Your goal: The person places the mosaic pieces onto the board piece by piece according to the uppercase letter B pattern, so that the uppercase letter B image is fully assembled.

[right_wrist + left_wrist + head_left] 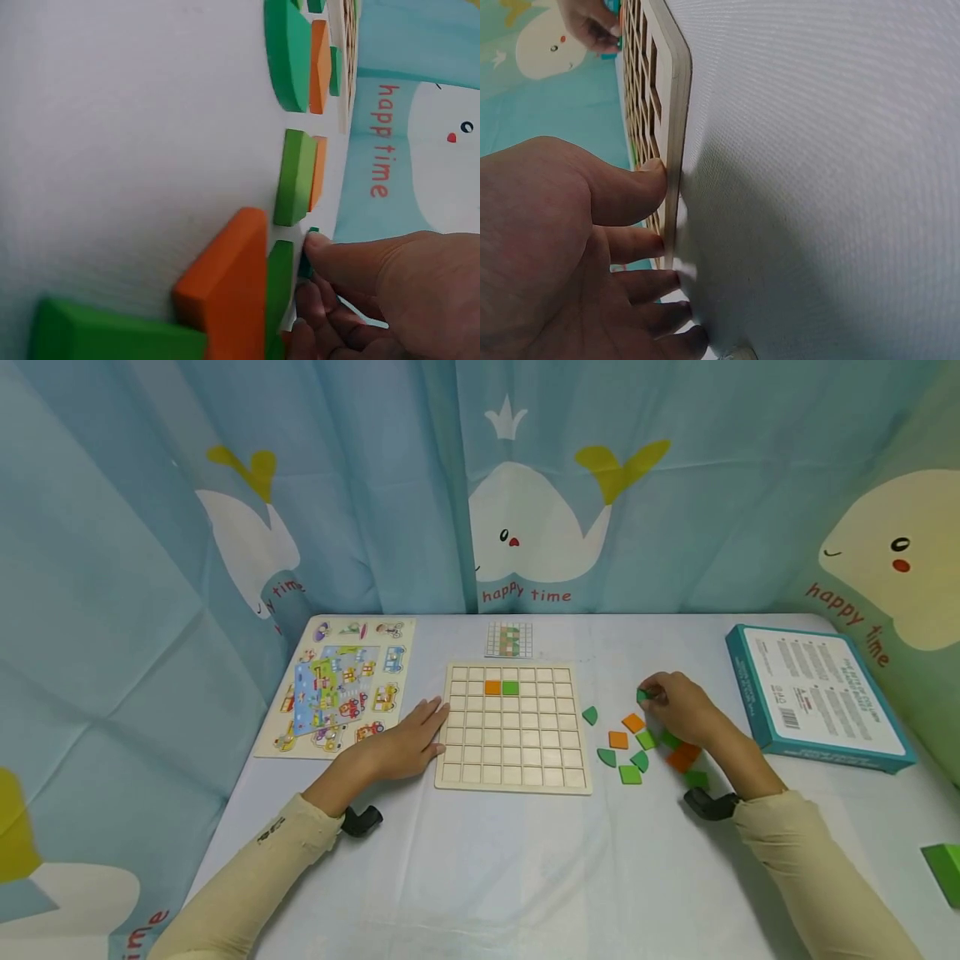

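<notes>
Head view: pinched dark green piece (642,695) firmly between thumb and fingers of right hand (681,708), right of wooden grid board (512,720). Rested left hand (408,741), fingers straight and clasping nothing, against board's left edge. Saw orange square (492,687) and green square (510,688) side by side in board's cells. Found loose green quarter-round (606,757) and loose orange square (618,740) among others near right hand. Noted picture card (509,640) beyond board, puzzle board (306,751) far left, teal box (825,689) far right.
</notes>
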Demonstrator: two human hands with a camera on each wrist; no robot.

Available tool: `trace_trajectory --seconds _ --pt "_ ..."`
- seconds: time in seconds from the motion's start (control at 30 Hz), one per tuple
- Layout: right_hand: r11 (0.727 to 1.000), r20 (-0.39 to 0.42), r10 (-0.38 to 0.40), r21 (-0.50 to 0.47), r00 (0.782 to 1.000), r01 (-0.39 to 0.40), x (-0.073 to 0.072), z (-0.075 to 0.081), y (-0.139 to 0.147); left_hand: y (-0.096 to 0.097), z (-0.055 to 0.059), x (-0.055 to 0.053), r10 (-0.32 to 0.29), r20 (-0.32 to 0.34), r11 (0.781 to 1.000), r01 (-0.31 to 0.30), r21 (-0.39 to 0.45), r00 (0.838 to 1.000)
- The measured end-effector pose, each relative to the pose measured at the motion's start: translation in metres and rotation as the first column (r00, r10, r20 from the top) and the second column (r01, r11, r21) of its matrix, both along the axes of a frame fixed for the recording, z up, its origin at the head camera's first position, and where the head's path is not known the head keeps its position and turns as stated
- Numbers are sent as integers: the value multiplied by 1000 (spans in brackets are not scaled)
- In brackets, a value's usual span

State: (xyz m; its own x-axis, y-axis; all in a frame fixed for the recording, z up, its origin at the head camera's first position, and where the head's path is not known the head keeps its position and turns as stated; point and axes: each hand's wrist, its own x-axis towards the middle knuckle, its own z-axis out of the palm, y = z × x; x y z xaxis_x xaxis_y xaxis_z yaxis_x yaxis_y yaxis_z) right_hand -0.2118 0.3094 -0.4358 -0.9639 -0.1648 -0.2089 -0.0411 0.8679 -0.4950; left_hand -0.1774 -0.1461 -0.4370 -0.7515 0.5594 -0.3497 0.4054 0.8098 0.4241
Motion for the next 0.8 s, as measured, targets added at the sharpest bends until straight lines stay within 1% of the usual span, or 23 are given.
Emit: trace_trajectory --seconds 0.17,0.27,0.4,0.53,0.67,0.8 --pt "1000 -32 -15 -16 999 14 -1 -5 0 0 1 0 -1 4 1000 1 6 1000" --pt "1000 -50 -9 -14 999 9 -3 -7 -1 0 1 0 2 6 1000 -2 7 1000" --pt "1000 -52 -5 -11 999 5 -5 -4 -6 -1 1 0 5 9 1000 -5 14 1000" --pt "1000 -29 -12 -4 999 12 -10 0 -17 -1 0 -1 -1 4 1000 1 26 1000" --pt "1000 -21 9 -12 1000 -10 -14 4 -32 -2 -1 -1 -6 0 1000 6 28 1000" --pt "996 -56 75 -51 996 -78 -18 8 -51 -2 -1 -2 -4 5 1000 4 25 1000"
